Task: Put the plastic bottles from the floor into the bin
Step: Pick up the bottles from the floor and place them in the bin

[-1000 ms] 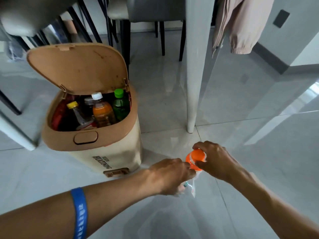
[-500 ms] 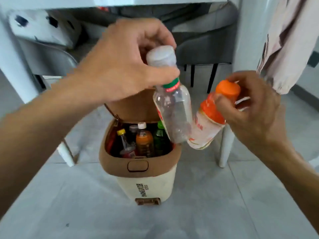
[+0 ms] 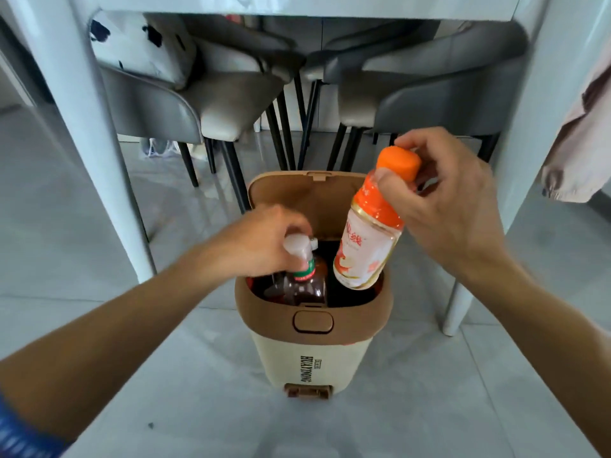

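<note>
Holding both by the caps: your left hand [image 3: 264, 239] is dipping the clear bottle [image 3: 302, 279] upright into the bin [image 3: 310, 325]; your right hand [image 3: 453, 206] is dangling the orange-capped bottle [image 3: 370, 239] tilted just above the opening.

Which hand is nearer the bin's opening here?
Left. The left hand is low at the bin opening, pushing the clear bottle inside. The right hand is higher, holding the orange-capped bottle by its neck above the rim.
</note>
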The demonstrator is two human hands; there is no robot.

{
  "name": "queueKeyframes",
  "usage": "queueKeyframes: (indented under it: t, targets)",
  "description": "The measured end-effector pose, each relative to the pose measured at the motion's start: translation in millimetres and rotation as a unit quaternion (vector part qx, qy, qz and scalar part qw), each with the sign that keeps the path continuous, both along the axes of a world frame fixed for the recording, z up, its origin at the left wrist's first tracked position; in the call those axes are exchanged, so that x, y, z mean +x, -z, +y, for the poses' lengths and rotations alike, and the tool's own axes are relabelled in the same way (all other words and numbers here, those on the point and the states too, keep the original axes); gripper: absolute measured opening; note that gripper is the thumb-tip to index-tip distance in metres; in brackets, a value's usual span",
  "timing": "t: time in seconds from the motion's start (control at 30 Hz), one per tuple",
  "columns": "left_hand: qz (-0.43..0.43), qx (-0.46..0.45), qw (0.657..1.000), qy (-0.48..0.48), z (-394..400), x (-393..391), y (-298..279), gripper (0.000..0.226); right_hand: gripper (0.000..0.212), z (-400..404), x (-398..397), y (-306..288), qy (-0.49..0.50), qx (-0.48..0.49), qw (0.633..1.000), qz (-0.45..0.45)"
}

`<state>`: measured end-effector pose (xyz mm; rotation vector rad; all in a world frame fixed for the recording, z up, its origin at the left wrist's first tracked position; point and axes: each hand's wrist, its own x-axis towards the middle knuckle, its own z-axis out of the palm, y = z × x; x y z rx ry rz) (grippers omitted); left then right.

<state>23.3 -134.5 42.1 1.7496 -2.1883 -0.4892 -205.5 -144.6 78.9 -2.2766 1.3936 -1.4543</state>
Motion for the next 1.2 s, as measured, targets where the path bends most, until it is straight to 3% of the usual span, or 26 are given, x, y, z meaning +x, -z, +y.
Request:
queueKeyframes:
  t: [0.1, 0.17, 0.27, 0.47, 0.6, 0.8, 0.93, 1.0, 1.13, 1.2]
  targets:
    - [-0.065, 0.043, 0.997, 0.006, 0, -1, 31, 0.036, 0.036, -5, 6, 10, -0.004, 0.028, 0.999, 0.021]
    - [-0.099, 0.070, 0.992, 0.013, -2, 1, 48, 0.017, 0.034, -8, 10, 22, -0.010, 0.051, 0.998, 0.045]
    - [-0.095, 0.112, 0.989, 0.012, -7, 9, 58, 0.008, 0.031, -14, 15, 43, -0.023, 0.092, 0.991, 0.097]
    - [-0.041, 0.097, 0.994, -0.013, -15, 15, 46, 0.023, 0.027, -24, 18, 84, -0.015, 0.147, 0.965, 0.216]
    - [-0.010, 0.064, 0.997, -0.036, -18, 16, 43, 0.025, 0.023, -30, 15, 105, -0.012, 0.207, 0.913, 0.351]
    - [-0.054, 0.077, 0.995, -0.028, -23, 7, 59, 0.051, 0.019, -44, 23, 102, -0.040, 0.213, 0.858, 0.466]
    - [-0.144, -0.012, 0.989, -0.031, -28, 5, 67, 0.056, 0.024, -45, 27, 103, 0.002, 0.078, 0.896, 0.436]
    - [-0.184, -0.009, 0.982, -0.040, -28, 6, 65, 0.052, 0.026, -42, 30, 106, 0.011, 0.109, 0.897, 0.428]
    - [-0.238, 0.015, 0.971, -0.027, -26, -3, 53, 0.019, 0.024, -41, 32, 106, 0.002, 0.154, 0.869, 0.471]
    - [-0.206, -0.013, 0.977, -0.046, -29, -8, 51, 0.027, 0.022, -41, 32, 102, -0.019, 0.143, 0.880, 0.452]
